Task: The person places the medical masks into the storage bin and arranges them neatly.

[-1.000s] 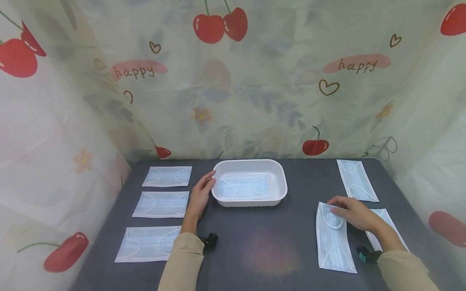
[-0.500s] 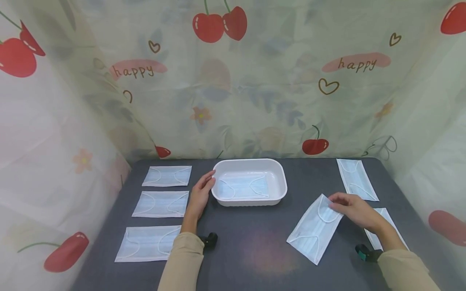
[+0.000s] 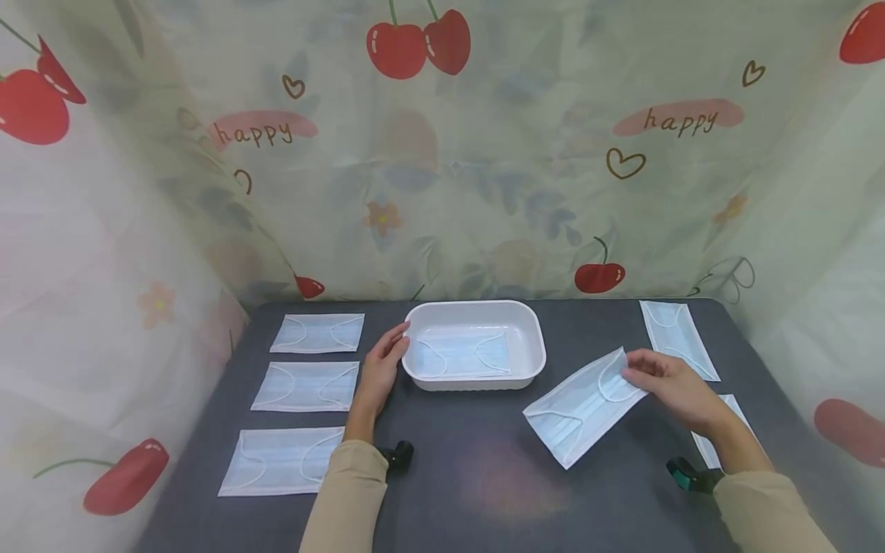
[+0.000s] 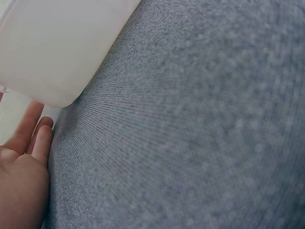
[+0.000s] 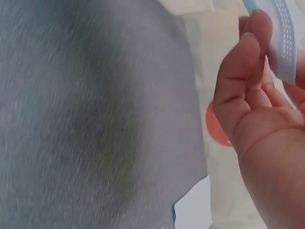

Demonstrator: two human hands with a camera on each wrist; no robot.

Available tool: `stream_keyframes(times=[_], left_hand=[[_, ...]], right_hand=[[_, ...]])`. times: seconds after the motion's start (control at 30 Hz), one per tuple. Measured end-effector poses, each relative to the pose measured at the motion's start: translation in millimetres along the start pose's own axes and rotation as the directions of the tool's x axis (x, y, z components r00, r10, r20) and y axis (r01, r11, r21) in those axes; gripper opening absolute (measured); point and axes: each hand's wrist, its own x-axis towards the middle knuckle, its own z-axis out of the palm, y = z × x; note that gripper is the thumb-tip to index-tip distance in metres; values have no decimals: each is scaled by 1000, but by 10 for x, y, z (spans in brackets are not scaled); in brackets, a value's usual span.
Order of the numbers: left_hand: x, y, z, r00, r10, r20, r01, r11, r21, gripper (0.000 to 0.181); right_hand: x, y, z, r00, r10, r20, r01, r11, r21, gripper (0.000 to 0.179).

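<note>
My right hand (image 3: 674, 384) pinches one end of a pale blue face mask (image 3: 584, 407) with white ear loops. The mask hangs tilted over the table, its far end pointing left toward me. In the right wrist view, thumb and fingers grip the end of the mask (image 5: 281, 43). A white plastic tray (image 3: 473, 384) stands at the table's back middle, and another mask (image 3: 462, 355) lies flat inside it. My left hand (image 3: 379, 372) rests with extended fingers against the tray's left side. The left wrist view shows those fingers (image 4: 28, 126) beside the tray wall (image 4: 62, 52).
Several masks lie flat in a column on the left, including the nearest mask (image 3: 276, 461), partly behind my left sleeve. On the right lie a far mask (image 3: 671, 330) and another mask (image 3: 708, 449) partly under my forearm. A cherry-print curtain (image 3: 484, 192) surrounds the dark grey table (image 3: 470, 445).
My right hand has lifted the mask from the table's right side, and its lower end has swung left toward the tray. My left hand and the tray have stayed put.
</note>
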Motion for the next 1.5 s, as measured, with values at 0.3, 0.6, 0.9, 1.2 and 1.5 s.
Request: stream_keyframes(times=[0.3,0.6,0.9,1.2,1.5], left_hand=[[9,-14,-3,1000,-17,1,17,1000,10,39],[23,-10,17,1000,26,-10,-26,999,-30,43],[-101,185,13,999,34,3,-34,999,-17,43],[29,-38,8,999,44,-10,-44,998,-33,39],[20,-9,13,999,32,-13,-32,999,-35,39]], right_hand=[[48,-120,15,998,53,13,-55,981,185,55],[111,-256,28,998,50,-23,-38,935,354,51],[212,-435,84,996,71,-46,-43,896,441,52],[295,-670,126,995,68,-71,-17,829,559,42],[431,-906,134,997,57,-56,-19,848,529,45]])
